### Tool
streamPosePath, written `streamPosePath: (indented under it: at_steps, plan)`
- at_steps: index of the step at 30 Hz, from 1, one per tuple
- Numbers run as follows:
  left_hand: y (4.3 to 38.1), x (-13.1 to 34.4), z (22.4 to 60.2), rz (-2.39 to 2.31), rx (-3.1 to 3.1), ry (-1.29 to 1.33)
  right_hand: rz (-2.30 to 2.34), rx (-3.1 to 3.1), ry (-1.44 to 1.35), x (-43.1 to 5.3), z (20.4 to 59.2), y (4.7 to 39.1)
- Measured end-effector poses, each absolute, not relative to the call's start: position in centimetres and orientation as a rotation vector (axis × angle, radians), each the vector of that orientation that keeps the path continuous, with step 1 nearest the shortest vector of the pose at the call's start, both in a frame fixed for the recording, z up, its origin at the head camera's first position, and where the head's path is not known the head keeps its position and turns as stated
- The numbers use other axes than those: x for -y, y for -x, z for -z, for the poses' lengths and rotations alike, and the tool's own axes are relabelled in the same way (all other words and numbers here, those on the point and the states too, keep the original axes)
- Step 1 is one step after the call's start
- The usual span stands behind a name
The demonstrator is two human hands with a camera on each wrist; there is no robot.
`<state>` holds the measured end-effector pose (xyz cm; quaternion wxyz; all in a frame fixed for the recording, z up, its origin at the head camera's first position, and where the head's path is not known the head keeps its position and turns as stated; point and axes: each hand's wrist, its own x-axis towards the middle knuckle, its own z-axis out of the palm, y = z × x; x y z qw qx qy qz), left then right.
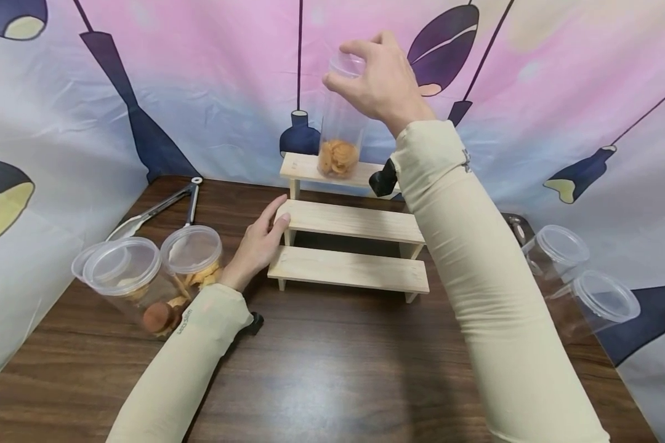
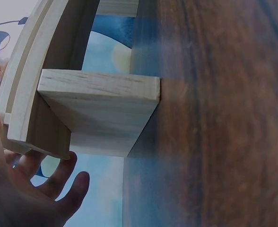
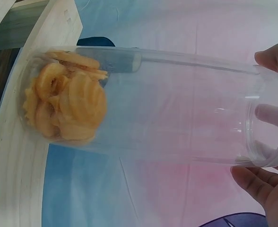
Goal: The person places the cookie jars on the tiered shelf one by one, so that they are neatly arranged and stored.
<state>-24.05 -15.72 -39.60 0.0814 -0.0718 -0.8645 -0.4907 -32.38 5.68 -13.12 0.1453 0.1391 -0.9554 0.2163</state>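
Note:
My right hand grips a tall clear plastic jar around its lidded top, thumb on one side and fingers on the other. Wavy orange crisps fill only the bottom of it. The jar stands upright on the top step of a three-step pale wooden stand, close to that step's left part. At the left end of the middle step, my left hand holds the board, and in the left wrist view its fingers curl at the board's end.
Several lidded clear jars with snacks stand at the left, and metal tongs lie behind them. Two more clear jars are at the right, near a dark tray. A patterned cloth hangs behind the brown wooden table.

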Motion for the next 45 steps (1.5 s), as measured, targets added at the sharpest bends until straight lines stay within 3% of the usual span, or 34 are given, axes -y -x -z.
streamPosePath:
  at_steps: [45]
  plan:
    - [24.17,14.98,39.97,1.487,2.592,0.214,-0.560,2.865,-0.364,-5.87,12.62,31.77]
